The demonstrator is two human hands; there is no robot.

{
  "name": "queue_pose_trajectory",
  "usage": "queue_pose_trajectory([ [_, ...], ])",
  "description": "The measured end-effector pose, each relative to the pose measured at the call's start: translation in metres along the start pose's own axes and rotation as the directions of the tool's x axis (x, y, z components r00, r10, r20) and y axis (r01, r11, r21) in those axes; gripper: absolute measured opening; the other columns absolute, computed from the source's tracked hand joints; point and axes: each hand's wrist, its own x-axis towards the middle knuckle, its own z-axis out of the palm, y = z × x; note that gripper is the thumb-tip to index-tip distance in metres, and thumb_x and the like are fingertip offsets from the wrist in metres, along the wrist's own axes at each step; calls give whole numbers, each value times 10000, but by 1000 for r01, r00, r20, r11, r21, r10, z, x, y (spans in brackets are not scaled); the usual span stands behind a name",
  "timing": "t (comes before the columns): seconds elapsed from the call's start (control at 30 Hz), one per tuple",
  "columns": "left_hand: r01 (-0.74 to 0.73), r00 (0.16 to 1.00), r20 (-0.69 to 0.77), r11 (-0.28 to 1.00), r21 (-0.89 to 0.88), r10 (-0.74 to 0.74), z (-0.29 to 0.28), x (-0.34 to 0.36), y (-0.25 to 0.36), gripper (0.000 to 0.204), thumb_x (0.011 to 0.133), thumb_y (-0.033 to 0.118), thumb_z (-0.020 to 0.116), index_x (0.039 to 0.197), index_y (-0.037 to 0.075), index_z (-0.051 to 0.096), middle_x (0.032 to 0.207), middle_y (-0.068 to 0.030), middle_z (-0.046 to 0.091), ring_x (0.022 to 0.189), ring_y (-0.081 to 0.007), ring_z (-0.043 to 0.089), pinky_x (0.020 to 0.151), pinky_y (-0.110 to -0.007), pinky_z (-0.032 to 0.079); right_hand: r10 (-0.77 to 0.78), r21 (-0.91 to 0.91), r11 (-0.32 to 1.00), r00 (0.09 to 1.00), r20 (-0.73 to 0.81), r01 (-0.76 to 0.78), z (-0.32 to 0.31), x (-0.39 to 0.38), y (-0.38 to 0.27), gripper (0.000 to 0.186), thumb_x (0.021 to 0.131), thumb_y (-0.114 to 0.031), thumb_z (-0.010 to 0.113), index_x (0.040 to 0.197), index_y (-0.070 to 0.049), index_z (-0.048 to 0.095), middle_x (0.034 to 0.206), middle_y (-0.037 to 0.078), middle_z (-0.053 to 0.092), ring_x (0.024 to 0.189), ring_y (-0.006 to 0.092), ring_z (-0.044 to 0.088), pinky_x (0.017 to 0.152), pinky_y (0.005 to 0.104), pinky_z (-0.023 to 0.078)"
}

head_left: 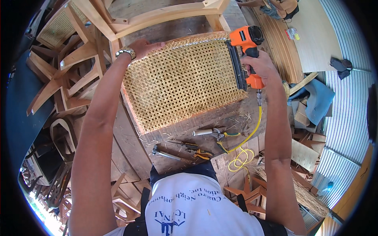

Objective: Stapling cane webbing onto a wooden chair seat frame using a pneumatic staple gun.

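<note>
A panel of woven cane webbing (pixel 177 84) on a wooden frame lies on the workbench, its trimmed cane ends sticking out along the edges. At its far left corner my left hand (pixel 146 48), with a metal watch on the wrist, grips the edge; the thumb side stretches along the rim and the other fingers are partly hidden. My right hand (pixel 258 65) is wrapped around the black handle of an orange air stapler (pixel 241 38). The stapler's long black magazine (pixel 235 65) lies along the panel's right end. A yellow air hose (pixel 258 122) runs from its lower end toward me.
Pincers (pixel 219 135), a hammer (pixel 167 154), a screwdriver (pixel 183 144) and yellow-black pliers (pixel 202 152) lie on the near bench among cane scraps. Beyond the panel stands a wooden chair frame (pixel 165 17). More chair frames (pixel 80 59) crowd the left; boards (pixel 281 43) lie at right.
</note>
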Motion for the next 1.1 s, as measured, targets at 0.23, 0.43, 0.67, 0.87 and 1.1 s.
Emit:
queue_pose_trajectory([
  [0.23,20,1000,-18,1000,-1,-20,0,-1,2,839,672,948,529,500,137,397,514,13,421,507,-141,471,504,-363,313,34,118,993,999,-42,-29,-26,5,16,130,792,-88,715,873,-41,624,631,31,584,504,126,553,479,292,470],
  [0.43,38,999,15,998,53,-39,-3,-4,5,942,673,981,445,722,68,670,609,-51,555,654,-187,602,602,-378,432,49,95,994,998,-39,-45,-29,10,20,123,800,-82,707,885,-40,629,643,26,588,508,126,554,482,287,473],
  [0.67,48,997,64,998,45,-51,-10,-10,17,993,687,967,449,899,40,734,730,-103,642,798,-223,661,719,-398,490,48,103,994,998,-35,-45,-27,15,27,129,813,-105,709,897,-42,635,667,17,586,557,114,556,535,317,498],
  [0.87,68,995,72,997,47,-71,-8,-9,16,1020,683,972,445,935,28,735,754,-112,653,820,-240,666,735,-408,496,46,57,997,998,-29,-45,-19,30,26,115,812,-105,712,874,-46,635,680,18,595,564,119,568,542,315,505],
  [1.1,71,995,64,997,36,-73,-7,-9,15,1007,676,981,436,820,24,711,692,-90,627,742,-225,653,673,-399,481,47,41,998,999,-21,-46,-9,38,16,111,805,-103,715,863,-49,638,678,18,600,568,119,571,539,312,504],
])
